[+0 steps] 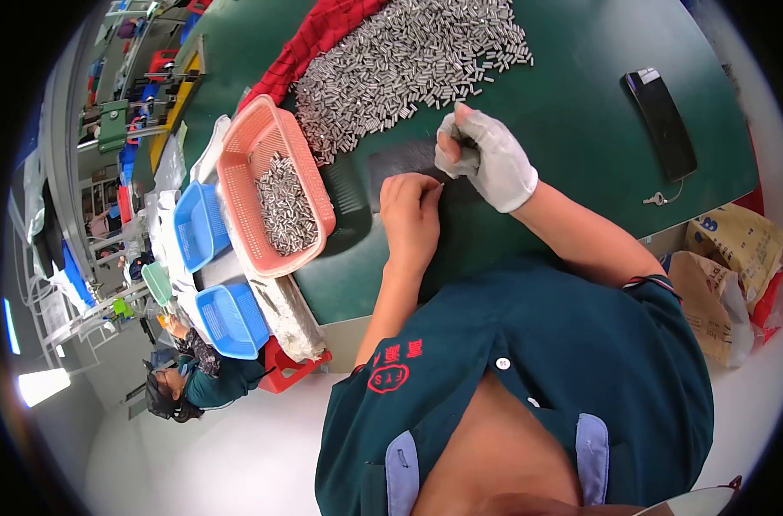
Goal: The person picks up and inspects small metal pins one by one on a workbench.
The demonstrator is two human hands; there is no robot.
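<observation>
My left hand (410, 213), bare, is closed with thumb and fingertips pinched over the dark pad (390, 163) on the green table. A tiny glint shows at its fingertips, too small to name. Just to the right, my right hand (495, 163) wears a white glove with some fingertips bare. Its fingers are curled together, and what they hold, if anything, is hidden. Beyond both hands spreads a large heap of small silvery metal pins (409, 64). More metal pins (287, 211) lie in a pink perforated basket (235, 185) left of my left hand.
A red checked cloth (295, 52) borders the heap. Two blue baskets (199, 225) stand beyond the pink one. On the right lie a black handheld device (664, 127) and a small key (655, 199). Bags (709, 297) stand beside the table's right end. A co-worker (211, 374) sits at left.
</observation>
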